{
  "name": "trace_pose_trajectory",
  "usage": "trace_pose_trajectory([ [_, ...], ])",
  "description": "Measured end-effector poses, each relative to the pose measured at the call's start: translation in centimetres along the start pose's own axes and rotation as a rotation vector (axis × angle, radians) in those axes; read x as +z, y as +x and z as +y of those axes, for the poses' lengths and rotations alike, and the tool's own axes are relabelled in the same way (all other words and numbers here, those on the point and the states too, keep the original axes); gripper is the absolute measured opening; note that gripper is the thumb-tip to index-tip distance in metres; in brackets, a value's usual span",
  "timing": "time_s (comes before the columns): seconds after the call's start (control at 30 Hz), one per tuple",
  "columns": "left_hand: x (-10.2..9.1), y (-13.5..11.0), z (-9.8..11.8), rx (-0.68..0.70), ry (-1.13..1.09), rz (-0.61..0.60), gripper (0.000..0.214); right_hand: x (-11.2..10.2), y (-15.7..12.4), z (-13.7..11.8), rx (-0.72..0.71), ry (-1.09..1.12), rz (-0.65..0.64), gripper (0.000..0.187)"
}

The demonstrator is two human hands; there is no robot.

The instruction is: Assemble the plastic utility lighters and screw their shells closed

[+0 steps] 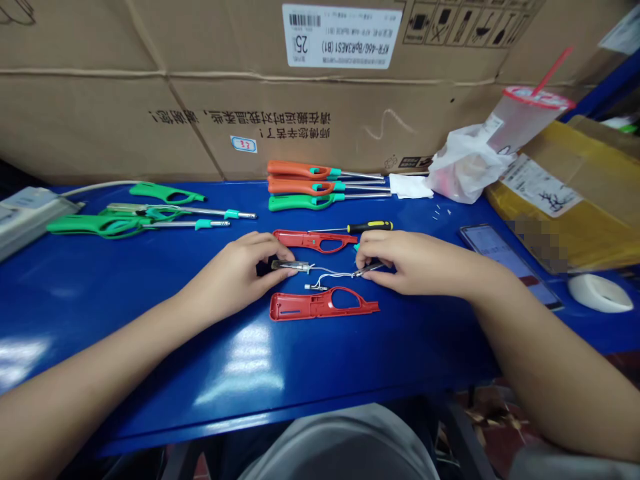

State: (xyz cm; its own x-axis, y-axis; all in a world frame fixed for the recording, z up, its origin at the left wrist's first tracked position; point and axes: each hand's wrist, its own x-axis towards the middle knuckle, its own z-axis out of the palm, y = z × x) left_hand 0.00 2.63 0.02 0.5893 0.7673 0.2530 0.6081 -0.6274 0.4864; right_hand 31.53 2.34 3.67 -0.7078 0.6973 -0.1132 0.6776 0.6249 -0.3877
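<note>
Tank [290, 266]: held in my left hand [245, 265], between the far shell [295, 239] and the near shell [297, 310]. Looks like clear plastic; judged light, stiff and slightly slippery. Grip by the sides, clear of the wired end.
Left fingers: thumb and fingertips drawn nearly together, pinching the tank between them.
Right fingers: thumb and fingertips of my right hand [413, 263] closed around a slim rod [369, 269]; my grip hides part of it.
Rod: dark, apparently metal; judged stiff and light. Hold by the body, away from the wire joint.
Wires [334, 274]: thin and pale, spanning the gap between my hands. Judged soft and the most fragile part; do not lift or pull by them.
Small part [315, 287]: at a wire end, just beyond the near shell. Judged very light; pinch by its body.
Shells: red, apart, one on each side of the tank. Judged light and rigid, with thin walls; take by the outer edges or the trigger loop.
Cup [515, 127]: frosted, with red lid [537, 97] and straw [553, 72]; I cannot tell the contents.
Bag [467, 170]: thin, white, around or against the cup's base, I cannot tell which. Something reddish shows through.
Parcel [595, 180]: yellow; contents hidden.
Carton [225, 93]: behind the bench [240, 380]; contents hidden.
</note>
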Motion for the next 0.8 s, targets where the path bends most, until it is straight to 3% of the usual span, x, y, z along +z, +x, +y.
trace_pose_trajectory([
  [0.37, -0.9, -0.3, 2.1, -0.043, -0.106, 0.009, 0.021, -1.2, -0.5, -0.3, 0.079, 0.050, 0.039, 0.011],
  [0.8, -1.4, -0.5, 3.4, 0.050, -0.195, -0.292, 0.013, -0.7, -0.5, -0.3, 0.049, 0.032, -0.055, 0.004],
])
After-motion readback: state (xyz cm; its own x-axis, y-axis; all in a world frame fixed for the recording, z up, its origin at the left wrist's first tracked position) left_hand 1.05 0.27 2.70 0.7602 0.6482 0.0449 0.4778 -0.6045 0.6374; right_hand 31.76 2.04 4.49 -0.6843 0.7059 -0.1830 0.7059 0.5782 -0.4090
